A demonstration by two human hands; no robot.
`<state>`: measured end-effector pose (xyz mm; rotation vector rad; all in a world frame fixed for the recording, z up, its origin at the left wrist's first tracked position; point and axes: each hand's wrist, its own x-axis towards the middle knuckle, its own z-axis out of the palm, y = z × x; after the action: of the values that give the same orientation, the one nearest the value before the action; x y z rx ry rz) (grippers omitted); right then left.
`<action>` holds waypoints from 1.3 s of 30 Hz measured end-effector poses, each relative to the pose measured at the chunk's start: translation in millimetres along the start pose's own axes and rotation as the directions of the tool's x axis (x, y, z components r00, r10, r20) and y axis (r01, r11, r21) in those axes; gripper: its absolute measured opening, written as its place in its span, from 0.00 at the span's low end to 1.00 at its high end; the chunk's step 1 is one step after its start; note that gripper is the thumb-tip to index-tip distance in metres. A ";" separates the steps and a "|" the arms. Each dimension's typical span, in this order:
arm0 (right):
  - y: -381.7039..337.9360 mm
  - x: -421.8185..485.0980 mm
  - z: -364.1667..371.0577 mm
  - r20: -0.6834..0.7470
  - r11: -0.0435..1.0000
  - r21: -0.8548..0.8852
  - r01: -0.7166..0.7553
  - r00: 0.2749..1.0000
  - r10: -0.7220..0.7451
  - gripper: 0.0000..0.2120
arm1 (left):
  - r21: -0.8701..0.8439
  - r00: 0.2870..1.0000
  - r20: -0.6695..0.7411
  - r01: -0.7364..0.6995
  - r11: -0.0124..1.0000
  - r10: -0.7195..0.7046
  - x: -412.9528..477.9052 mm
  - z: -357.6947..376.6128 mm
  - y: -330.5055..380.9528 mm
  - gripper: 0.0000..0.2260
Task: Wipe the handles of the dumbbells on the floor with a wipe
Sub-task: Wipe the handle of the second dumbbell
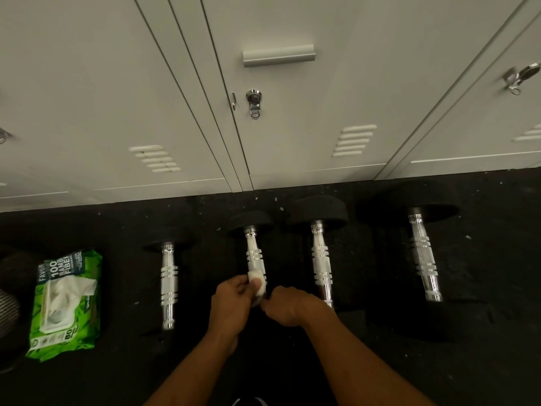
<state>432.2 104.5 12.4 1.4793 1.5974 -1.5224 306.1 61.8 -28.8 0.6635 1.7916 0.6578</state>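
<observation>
Several black dumbbells with chrome handles lie side by side on the dark floor. The second from the left has a folded white wipe wrapped round the near part of its handle. My left hand is shut on that wipe, thumb on top. My right hand is closed just to the right of it, at the handle's near end; whether it grips the handle or the wipe is hidden. The leftmost dumbbell, the third and the rightmost lie untouched.
A green pack of wipes, lid open with a sheet sticking out, lies on the floor at the left. Pale grey lockers stand right behind the dumbbells. A dark round object sits at the far left edge.
</observation>
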 end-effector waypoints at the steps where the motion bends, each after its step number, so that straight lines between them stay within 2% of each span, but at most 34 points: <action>1: -0.3 0.1 0.5 0.002 1.000 -0.002 0.003 1.000 -0.003 0.23 | -0.033 1.000 -0.022 -0.010 0.999 0.009 4.1 0.8 2.1 0.09; 6: 0.0 1.5 1.5 0.003 1.000 0.019 -0.013 1.000 0.013 0.22 | -0.102 0.995 -0.086 -0.057 0.993 0.048 34.3 3.2 29.3 0.10; 14: -1.2 1.1 2.0 0.014 0.999 0.023 -0.024 1.000 0.023 0.23 | 0.011 0.983 -0.174 -0.062 0.998 0.063 50.6 4.5 49.8 0.13; 19: -0.2 2.5 2.2 0.037 1.000 0.015 -0.014 0.999 0.014 0.17 | 0.043 0.993 -0.087 -0.072 0.997 0.075 22.1 3.9 37.6 0.11; 29: -2.5 -4.4 -0.1 -0.009 1.000 -0.018 -0.010 1.000 0.010 0.23 | 0.188 0.994 0.113 -0.020 0.982 -0.001 -16.0 -7.0 0.7 0.09; 34: -2.5 -3.5 1.0 0.004 0.999 -0.038 -0.014 1.000 0.014 0.24 | 0.062 0.995 0.089 0.038 0.997 -0.044 -8.3 -4.8 4.6 0.07; 39: -2.2 -2.5 1.5 0.001 1.000 -0.013 -0.020 1.000 0.020 0.23 | -0.115 0.999 0.021 0.051 0.992 -0.049 9.0 -3.2 12.2 0.10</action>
<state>430.6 102.7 15.0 1.4835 1.5841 -1.4991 302.0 76.3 -25.1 0.5436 1.7337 0.7138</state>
